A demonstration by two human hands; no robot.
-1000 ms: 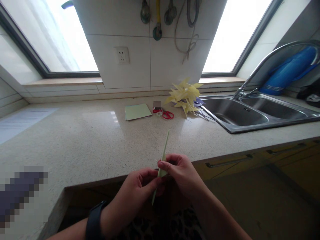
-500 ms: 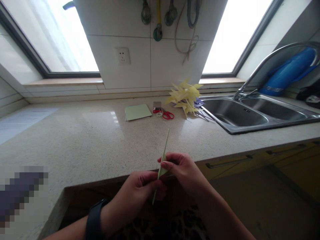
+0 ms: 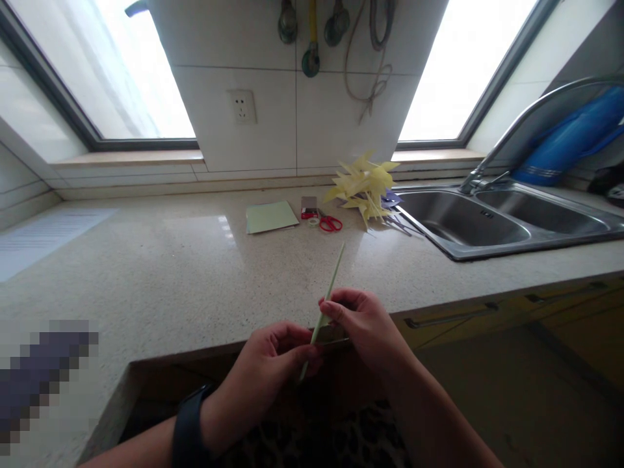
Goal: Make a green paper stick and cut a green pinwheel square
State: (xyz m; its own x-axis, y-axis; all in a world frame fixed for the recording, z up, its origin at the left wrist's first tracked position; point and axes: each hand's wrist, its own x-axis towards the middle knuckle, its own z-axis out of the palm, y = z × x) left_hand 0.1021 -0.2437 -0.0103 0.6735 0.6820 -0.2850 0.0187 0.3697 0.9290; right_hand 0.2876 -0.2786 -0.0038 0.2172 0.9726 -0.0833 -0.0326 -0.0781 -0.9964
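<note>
A thin pale green paper roll [image 3: 335, 272] slants up and to the right over the counter's front edge. My left hand [image 3: 266, 364] pinches its lower part between thumb and fingers, and a short end sticks out below. Higher up, my right hand [image 3: 368, 328] grips the same roll with thumb and fingertips. The right fingers partly hide its middle, and whether a loose paper edge remains there is hard to make out. A dark watch sits on my left wrist.
Toward the back of the counter [image 3: 185, 273] lie a stack of pale green paper [image 3: 272, 216], red-handled scissors [image 3: 331, 223], a small roll of tape [image 3: 313, 222] and yellow paper pinwheels [image 3: 363, 185]. A steel double sink [image 3: 455, 252] is at right, a printed sheet [image 3: 43, 234] at left.
The roll has shifted slightly up and to the right with my hands. A paper flap seen by my right fingers earlier is less visible now.
</note>
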